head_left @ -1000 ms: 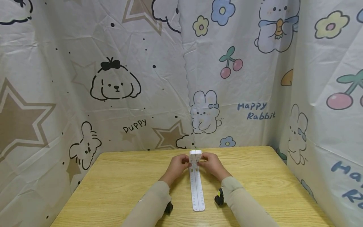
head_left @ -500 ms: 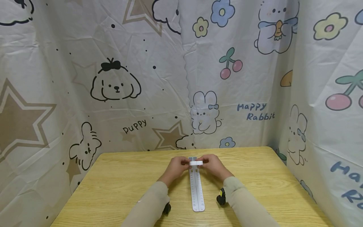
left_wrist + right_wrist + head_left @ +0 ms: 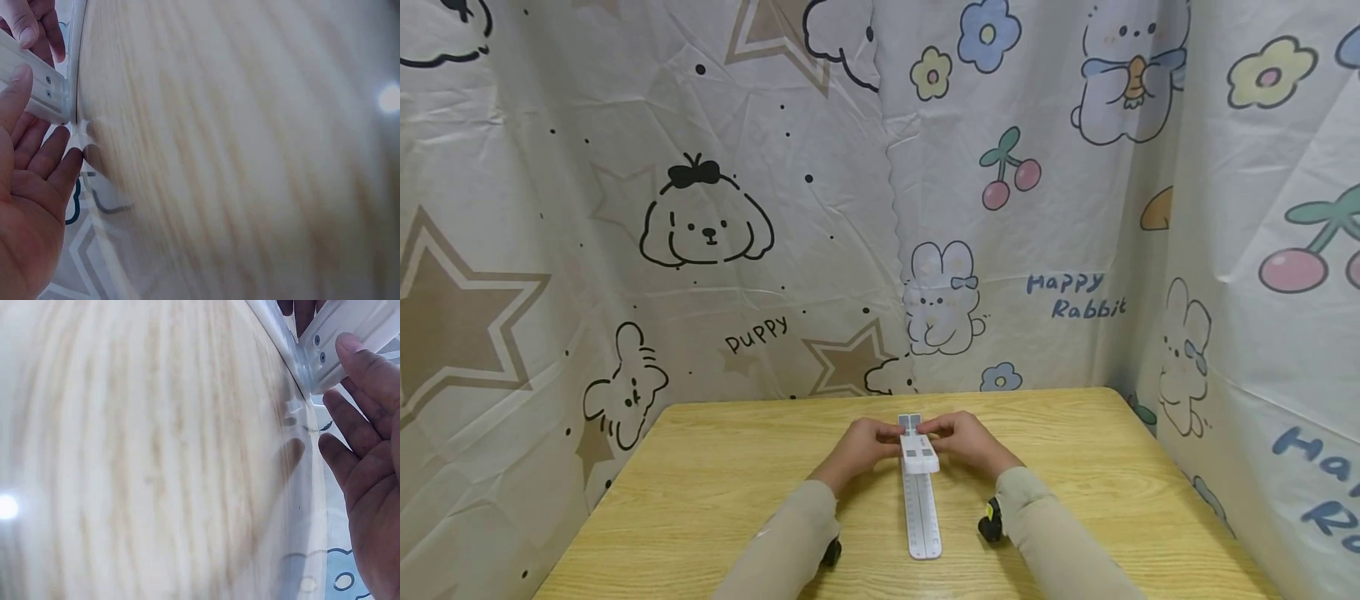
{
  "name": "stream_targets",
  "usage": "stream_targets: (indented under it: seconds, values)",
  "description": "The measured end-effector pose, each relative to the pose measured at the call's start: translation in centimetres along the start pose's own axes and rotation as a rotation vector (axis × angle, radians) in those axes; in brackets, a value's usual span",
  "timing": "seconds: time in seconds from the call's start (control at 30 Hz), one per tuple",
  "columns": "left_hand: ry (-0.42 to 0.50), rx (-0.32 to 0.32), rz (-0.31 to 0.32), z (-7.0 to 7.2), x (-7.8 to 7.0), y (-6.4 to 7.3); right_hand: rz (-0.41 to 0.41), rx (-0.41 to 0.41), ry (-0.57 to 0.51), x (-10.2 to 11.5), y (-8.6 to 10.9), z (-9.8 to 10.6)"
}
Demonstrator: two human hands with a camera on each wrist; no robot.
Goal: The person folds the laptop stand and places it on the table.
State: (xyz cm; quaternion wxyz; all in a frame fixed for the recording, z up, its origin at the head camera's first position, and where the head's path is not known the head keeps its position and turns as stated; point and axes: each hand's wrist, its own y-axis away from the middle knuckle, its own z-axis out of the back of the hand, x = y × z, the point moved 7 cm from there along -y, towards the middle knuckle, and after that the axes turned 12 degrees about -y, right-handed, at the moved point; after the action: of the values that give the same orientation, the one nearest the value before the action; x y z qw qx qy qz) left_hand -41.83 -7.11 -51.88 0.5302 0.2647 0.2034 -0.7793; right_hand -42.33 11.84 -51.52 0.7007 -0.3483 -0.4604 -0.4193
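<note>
A white folding stand, its long flat base strip (image 3: 922, 521) marked with a row of small notches, lies on the table pointing away from me. Its upper arm (image 3: 919, 455) is hinged near the far end and tilts up and toward me. From the left, my left hand (image 3: 861, 450) holds this arm by its edge; the left wrist view has the thumb (image 3: 17, 87) against its face beside two screws. My right hand (image 3: 968, 442) grips the opposite edge, with its thumb (image 3: 372, 369) on the arm in the right wrist view. Some fingertips are hidden behind the arm.
The wood-grain table (image 3: 737, 500) reaches back to a patterned curtain (image 3: 835, 250), which also hangs at both sides. A black wrist camera (image 3: 991, 522) sits at the right cuff, another (image 3: 831, 552) at the left.
The stand's upper arm has swung from upright down toward me, showing its top face and the grey pads at the far end. Both hands have shifted slightly with it; the base strip stays put.
</note>
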Motion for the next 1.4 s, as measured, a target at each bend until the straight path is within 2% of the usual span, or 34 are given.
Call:
stream_targets:
  seconds: [0.33,0.63,1.1,1.4]
  values:
    - [-0.007,0.057,-0.054,-0.2,-0.2,0.4,0.012,0.048,-0.033,0.1,0.4,-0.3]
    - [-0.072,0.098,-0.088,-0.3,-0.1,0.4,0.017,0.083,-0.015,-0.3,0.6,-0.7]
    - [-0.11,0.12,-0.125,-0.3,-1.0,0.6,0.047,0.09,0.018,0.0,1.1,-0.6]
    - [-0.134,0.133,-0.126,-0.6,-0.9,0.7,0.068,0.122,0.048,0.0,1.5,-1.1]
